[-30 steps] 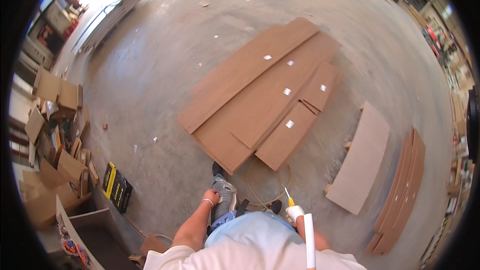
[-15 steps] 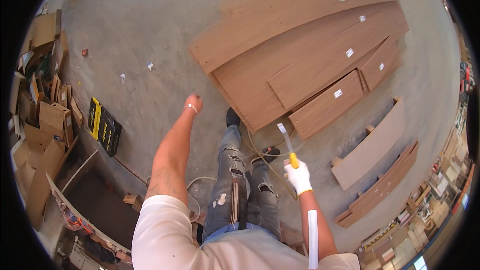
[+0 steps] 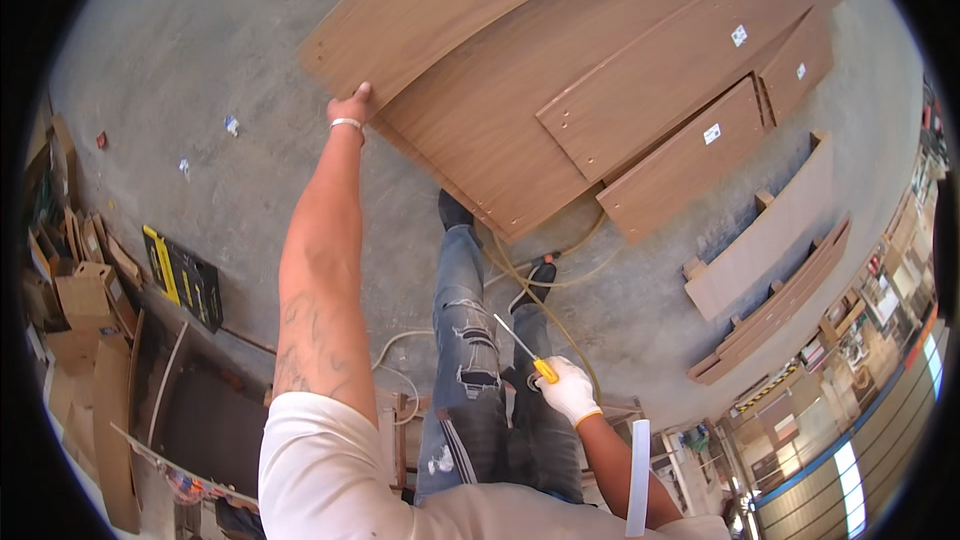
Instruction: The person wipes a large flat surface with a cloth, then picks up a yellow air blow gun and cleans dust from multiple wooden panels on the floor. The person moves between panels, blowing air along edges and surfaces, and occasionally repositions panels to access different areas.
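My bare left hand (image 3: 347,110), a white band at its wrist, reaches forward to the near-left edge of the top brown wooden panel (image 3: 440,25). Its thumb lies on the upper face and the fingers curl round the edge, partly hidden. Further brown panels (image 3: 470,140) lie stacked under and beside this one, several with small white labels. In a white glove, my right hand (image 3: 570,395) holds a putty knife (image 3: 546,370) by its yellow handle. The thin metal blade, seen nearly edge-on, points up and left in front of my legs.
A pale panel (image 3: 770,225) and a stack of narrow brown boards (image 3: 780,310) lie on the right. Hoses (image 3: 560,285) cross the floor by my feet. On the left are a black and yellow box (image 3: 185,275) and piled cardboard (image 3: 85,300).
My left hand has moved forward onto the top panel's edge and taken hold of it. My right hand has drawn back toward my legs, the putty knife's blade turning leftward.
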### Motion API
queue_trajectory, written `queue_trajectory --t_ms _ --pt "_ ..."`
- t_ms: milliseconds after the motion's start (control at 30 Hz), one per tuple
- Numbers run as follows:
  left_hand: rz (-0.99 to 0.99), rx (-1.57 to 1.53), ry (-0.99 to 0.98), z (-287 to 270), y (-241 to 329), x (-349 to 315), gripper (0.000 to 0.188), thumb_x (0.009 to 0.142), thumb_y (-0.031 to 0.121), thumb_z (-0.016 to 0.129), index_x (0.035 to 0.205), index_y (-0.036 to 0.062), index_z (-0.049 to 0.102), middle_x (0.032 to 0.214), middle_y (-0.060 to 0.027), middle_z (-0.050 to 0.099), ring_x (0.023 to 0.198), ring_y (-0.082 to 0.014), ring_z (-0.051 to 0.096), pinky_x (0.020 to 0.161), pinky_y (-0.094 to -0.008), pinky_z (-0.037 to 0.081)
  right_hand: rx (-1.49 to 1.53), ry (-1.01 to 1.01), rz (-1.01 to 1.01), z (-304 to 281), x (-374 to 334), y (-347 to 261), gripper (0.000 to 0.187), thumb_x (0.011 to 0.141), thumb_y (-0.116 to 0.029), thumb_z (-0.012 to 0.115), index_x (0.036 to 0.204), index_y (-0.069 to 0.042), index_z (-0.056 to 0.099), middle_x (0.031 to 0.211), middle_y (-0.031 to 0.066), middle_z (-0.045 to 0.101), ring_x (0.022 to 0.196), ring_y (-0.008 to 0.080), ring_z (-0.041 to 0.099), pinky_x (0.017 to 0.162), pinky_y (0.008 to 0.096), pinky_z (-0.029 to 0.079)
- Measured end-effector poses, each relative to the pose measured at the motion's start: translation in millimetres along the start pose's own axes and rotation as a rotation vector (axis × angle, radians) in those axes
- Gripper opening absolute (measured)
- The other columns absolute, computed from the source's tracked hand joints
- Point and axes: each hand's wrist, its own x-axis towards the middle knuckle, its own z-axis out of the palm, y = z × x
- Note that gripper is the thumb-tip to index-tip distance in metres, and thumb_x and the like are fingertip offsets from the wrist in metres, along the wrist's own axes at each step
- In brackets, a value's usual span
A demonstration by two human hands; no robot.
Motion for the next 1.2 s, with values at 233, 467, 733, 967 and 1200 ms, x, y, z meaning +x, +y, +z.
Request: queue_trajectory --t_ms 233,467,733,967,1200 --pt "0.038 -0.153 -0.338 -31 -25 -115 0.055 0.078 0.024 0.081 0.122 0.0002 0.057 0.110 -0.0109 0.067 0.095 -0.0238 0.065 0.076 -0.0399 0.055 0.113 0.081 -0.028 -2 -11 -27 0.022 0.082 -0.031 0.064 0.092 -0.011 0.069 0.095 0.0159 0.069 0.094 0.0352 0.065 0.081 0.0454 0.050" --pt "-0.214 -0.198 -0.369 -42 -63 -326 0.051 0.079 0.011 0.077 0.124 0.0022 0.054 0.109 -0.0118 0.066 0.090 -0.0258 0.066 0.064 -0.0393 0.057 0.269 0.440 0.138 -98 -39 -8 0.032 0.081 -0.038 0.065 0.091 -0.008 0.073 0.089 0.0212 0.069 0.088 0.0391 0.066 0.079 0.0454 0.052" --pt "-0.297 -0.234 -0.249 -119 -101 -498 0.052 0.077 0.010 0.079 0.122 0.0019 0.054 0.106 -0.0119 0.066 0.090 -0.0266 0.066 0.065 -0.0429 0.056 0.936 0.537 0.005 -177 -75 127 0.018 0.084 -0.019 0.064 0.086 -0.001 0.063 0.064 0.0074 0.061 0.045 0.0170 0.056 0.040 0.0314 0.044" --pt "-0.203 -0.293 -0.147 -170 -159 -655 0.048 0.076 0.006 0.079 0.119 -0.0018 0.058 0.109 -0.0133 0.067 0.095 -0.0278 0.066 0.079 -0.0423 0.055 0.118 0.423 -0.287 -104 -80 206 0.030 0.076 -0.026 0.065 0.085 0.002 0.071 0.069 0.0151 0.068 0.057 0.0249 0.067 0.053 0.0379 0.051" --pt "-0.144 -0.326 -0.122 -162 -224 -765 0.041 0.076 0.005 0.079 0.112 -0.0043 0.062 0.106 -0.0132 0.068 0.090 -0.0257 0.067 0.081 -0.0381 0.054 0.703 0.742 0.111 -138 -43 373 0.028 0.081 -0.021 0.052 0.090 -0.001 0.070 0.077 0.0196 0.069 0.064 0.0309 0.070 0.058 0.0417 0.054"
